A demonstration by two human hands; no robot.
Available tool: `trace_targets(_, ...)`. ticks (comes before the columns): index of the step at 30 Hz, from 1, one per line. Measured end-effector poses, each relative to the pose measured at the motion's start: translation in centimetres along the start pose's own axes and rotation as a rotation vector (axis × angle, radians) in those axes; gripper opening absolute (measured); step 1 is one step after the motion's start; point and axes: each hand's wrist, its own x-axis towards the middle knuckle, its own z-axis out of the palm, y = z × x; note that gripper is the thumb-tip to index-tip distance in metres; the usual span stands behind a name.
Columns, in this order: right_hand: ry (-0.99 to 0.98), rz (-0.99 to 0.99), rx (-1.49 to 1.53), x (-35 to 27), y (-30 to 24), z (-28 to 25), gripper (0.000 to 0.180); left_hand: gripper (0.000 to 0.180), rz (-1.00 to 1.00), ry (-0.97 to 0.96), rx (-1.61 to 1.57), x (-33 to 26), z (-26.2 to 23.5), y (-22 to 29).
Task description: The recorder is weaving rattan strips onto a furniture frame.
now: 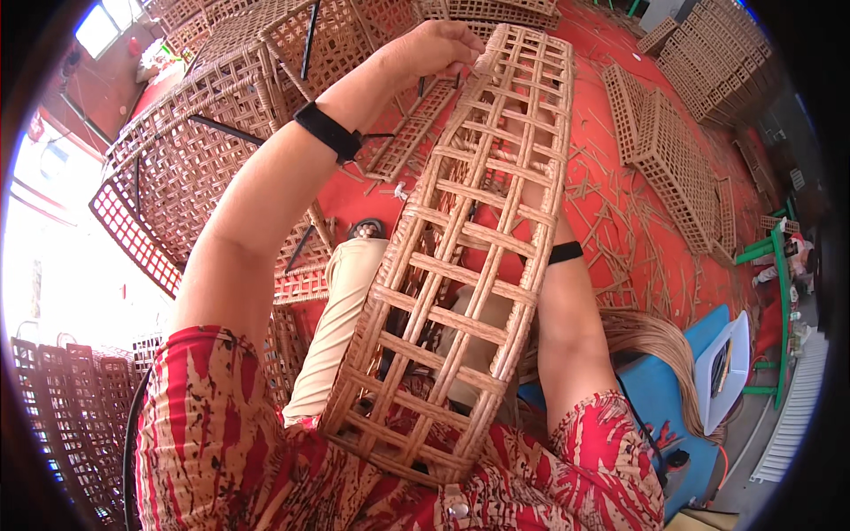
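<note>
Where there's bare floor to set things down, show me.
Red floor looks bare between the beige-trousered leg and large brown wicker piece, and narrowly, farther off, between the brown lattice frame and tan woven panel. Beside the right arm, loose wicker scraps crowd it.

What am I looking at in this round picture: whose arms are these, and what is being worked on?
There's no machine, just a person's bare hands. The one picture comes from a fisheye camera worn on the head, looking down, so straight edges bend. The left hand has its fingers at the far end of a long woven lattice piece. The right forearm runs behind it, so that hand's grip is hard to see. Loose strips litter the red floor.
</note>
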Motion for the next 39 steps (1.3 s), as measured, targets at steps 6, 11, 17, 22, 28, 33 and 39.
trace_targets(6,0.015,0.004,0.003,-0.2,-0.1,-0.3,0.042,0.019,0.068,-0.01,-0.009,0.0,0.5,-0.2)
trace_targets(11,0.025,0.005,-0.003,-0.2,-0.3,-0.2,0.043,0.022,0.052,0.058,-0.023,-0.3,0.0,-1.1)
trace_targets(17,0.04,-0.022,0.008,0.1,-1.3,0.8,0.044,0.011,0.057,0.071,-0.27,0.2,-1.4,-0.5)
trace_targets(22,0.052,-0.007,0.028,0.0,-0.6,1.3,0.044,0.009,0.144,0.259,-0.377,0.4,-2.9,3.3)
trace_targets(28,0.095,0.029,0.08,-1.6,0.7,1.9,0.045,0.008,0.271,0.308,-0.578,0.6,-4.1,5.4)
trace_targets(33,0.148,-0.013,0.059,-4.1,-0.7,4.3,0.045,0.011,0.235,0.384,-0.575,0.3,-4.7,4.9)
trace_targets(39,0.007,-0.089,-0.331,-9.1,-4.2,7.7,0.035,0.016,0.231,0.434,-0.556,1.5,-5.6,2.8)
